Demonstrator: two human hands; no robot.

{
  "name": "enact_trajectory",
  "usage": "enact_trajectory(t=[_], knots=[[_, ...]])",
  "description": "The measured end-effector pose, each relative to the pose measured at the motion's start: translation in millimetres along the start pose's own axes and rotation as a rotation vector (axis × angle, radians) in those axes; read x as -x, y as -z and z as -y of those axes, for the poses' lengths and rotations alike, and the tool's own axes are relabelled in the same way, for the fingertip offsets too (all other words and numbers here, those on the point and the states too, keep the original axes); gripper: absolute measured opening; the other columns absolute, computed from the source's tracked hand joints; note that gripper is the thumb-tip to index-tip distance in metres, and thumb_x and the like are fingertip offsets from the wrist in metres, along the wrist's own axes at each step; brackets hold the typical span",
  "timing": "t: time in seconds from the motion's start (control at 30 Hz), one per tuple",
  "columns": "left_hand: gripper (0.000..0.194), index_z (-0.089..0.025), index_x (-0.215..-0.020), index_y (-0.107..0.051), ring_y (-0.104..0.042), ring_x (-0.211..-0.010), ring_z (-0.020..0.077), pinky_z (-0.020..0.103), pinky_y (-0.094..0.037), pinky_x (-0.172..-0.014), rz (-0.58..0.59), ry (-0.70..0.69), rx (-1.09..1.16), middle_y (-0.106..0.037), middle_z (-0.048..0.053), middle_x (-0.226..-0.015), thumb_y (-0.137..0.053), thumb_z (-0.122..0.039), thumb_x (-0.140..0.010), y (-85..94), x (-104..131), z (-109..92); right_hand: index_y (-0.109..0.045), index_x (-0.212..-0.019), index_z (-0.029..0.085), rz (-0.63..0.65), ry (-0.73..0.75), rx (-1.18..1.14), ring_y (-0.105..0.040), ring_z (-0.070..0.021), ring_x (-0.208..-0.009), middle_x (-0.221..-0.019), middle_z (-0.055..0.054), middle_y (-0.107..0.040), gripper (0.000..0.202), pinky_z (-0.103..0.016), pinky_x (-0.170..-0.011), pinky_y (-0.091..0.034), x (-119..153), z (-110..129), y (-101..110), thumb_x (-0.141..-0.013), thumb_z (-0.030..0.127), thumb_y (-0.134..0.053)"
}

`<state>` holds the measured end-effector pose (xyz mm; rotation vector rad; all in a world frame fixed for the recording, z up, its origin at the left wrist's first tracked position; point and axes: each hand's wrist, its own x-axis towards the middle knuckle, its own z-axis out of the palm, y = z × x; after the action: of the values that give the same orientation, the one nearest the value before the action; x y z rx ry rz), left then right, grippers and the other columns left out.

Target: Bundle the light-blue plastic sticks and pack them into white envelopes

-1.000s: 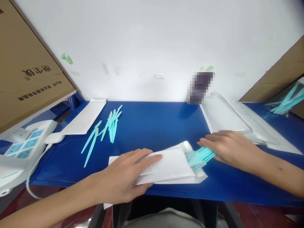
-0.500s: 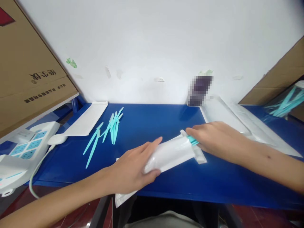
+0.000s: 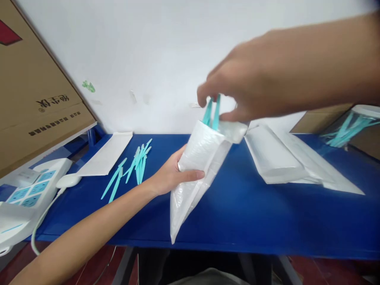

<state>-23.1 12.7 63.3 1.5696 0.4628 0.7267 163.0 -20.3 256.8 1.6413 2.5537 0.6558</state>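
A white padded mailer (image 3: 196, 154) stands tilted above the table, its mouth up and its lower corner pointing down. My left hand (image 3: 175, 172) is closed around its side, thumb across the front. Teal eyebrow razors (image 3: 215, 114) stick out of the mouth. Over them, my right hand (image 3: 237, 87) has its fingers bent around the razor ends, close to the mailer's flap; part of the grip is hidden and smeared by motion. On the table left of the mailer lie several more teal razors (image 3: 139, 162) with pale tips.
Several flat white mailers (image 3: 276, 158) lie at the right of the blue table (image 3: 252, 221); another white mailer (image 3: 107, 154) lies left. A power strip (image 3: 32, 190) with a cabled white plug is at far left, beside a large cardboard box (image 3: 38, 87). A clear container (image 3: 353, 126) holds razors at right.
The mailer has swung from lying nearly sideways to mouth-up. My right hand has risen and moved left above its mouth. My left hand still grips the mailer, now higher up.
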Motion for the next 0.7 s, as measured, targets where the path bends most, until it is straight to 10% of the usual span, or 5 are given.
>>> enact_trajectory(t=[0.17,0.3,0.47,0.7], knots=[[0.067,-0.023,-0.135,-0.054,-0.071,-0.1,0.0278,0.033,-0.059,-0.071,-0.002,-0.139,-0.033,-0.069,0.013,-0.122,-0.084,-0.04,-0.077,-0.5,-2.0,-3.2,-0.077,-0.101,0.017,-0.215,0.039,-0.109,-0.068,-0.022,-0.103,-0.068,0.005,-0.061,0.026,-0.016,-0.055,-0.017,5.2,-21.6,10.3,-0.079,0.024,-0.066],[0.071,-0.026,-0.139,-0.05,-0.068,-0.107,0.0281,0.034,-0.059,-0.077,-0.013,-0.231,-0.173,-0.066,0.011,-0.127,-0.084,-0.04,-0.078,-6.3,-4.9,-8.3,-0.076,-0.085,0.01,-0.013,-0.084,-0.41,-0.064,-0.0059,-0.059,-0.063,0.0,-0.063,0.052,-0.014,-0.046,-0.025,10.9,-29.1,-9.8,-0.099,0.049,-0.044],[0.084,-0.031,-0.147,-0.04,-0.063,-0.118,0.0303,0.04,-0.058,-0.089,0.057,-0.298,-0.319,-0.058,0.011,-0.138,-0.085,-0.041,-0.077,-15.7,-8.1,-9.1,-0.071,-0.077,0.006,0.321,-0.034,-0.704,-0.052,0.0001,-0.048,-0.061,0.003,-0.058,0.061,-0.017,-0.046,-0.03,21.9,-27.3,-33.0,-0.096,0.058,-0.045],[0.081,-0.03,-0.16,-0.022,-0.055,-0.128,0.0291,0.048,-0.046,-0.108,0.028,-0.175,-0.419,-0.053,0.015,-0.143,-0.064,-0.052,-0.094,-5.0,14.5,3.7,-0.065,-0.063,0.009,0.134,-0.259,-0.7,-0.053,-0.0023,-0.052,-0.055,0.006,-0.052,0.064,-0.023,-0.047,-0.031,36.5,-65.3,-20.6,-0.09,0.064,-0.043]])
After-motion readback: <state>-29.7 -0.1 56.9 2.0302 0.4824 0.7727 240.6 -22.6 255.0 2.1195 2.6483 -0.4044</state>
